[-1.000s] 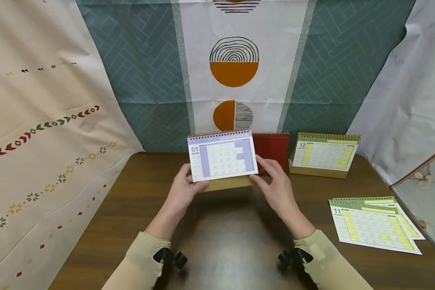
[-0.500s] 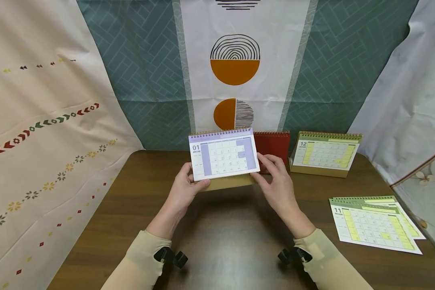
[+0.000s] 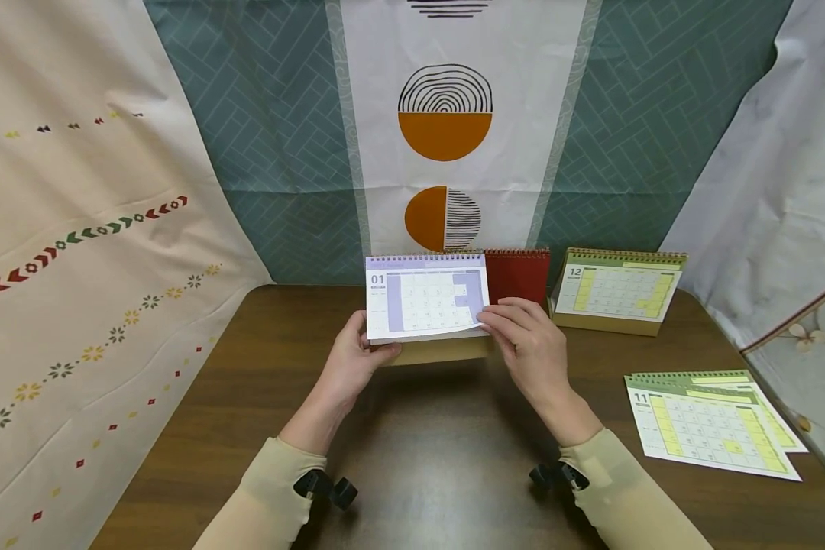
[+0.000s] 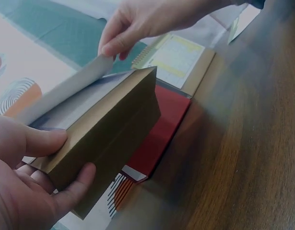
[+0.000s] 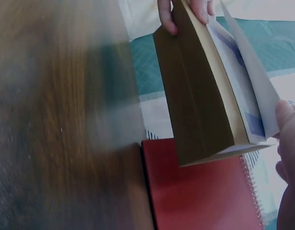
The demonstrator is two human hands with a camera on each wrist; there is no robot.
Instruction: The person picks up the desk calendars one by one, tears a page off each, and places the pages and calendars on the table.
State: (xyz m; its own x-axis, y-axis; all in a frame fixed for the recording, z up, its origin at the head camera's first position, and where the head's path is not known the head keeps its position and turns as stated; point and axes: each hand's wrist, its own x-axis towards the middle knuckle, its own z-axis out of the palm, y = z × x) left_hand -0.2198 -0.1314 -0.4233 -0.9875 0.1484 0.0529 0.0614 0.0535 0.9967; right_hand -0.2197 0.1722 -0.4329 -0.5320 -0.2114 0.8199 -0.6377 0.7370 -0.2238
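A purple-and-white desk calendar showing page 01 is held up off the table, its kraft cardboard stand underneath. My left hand grips the stand's lower left corner, thumb in front and fingers behind. At the lower right corner my right hand pinches the top page between thumb and fingers. That page stands away from the sheets under it, as both wrist views show. Behind the calendar is a red spiral-bound calendar, partly hidden.
To the right at the back stands a green-and-yellow desk calendar showing page 12. Loose calendar pages, the top one marked 11, lie overlapped at the right of the wooden table. Patterned cloths hang behind.
The calendar has levelled and shifted slightly right. My right hand has gone from the calendar's right edge to pinching the page corner, and the page has lifted from those below.
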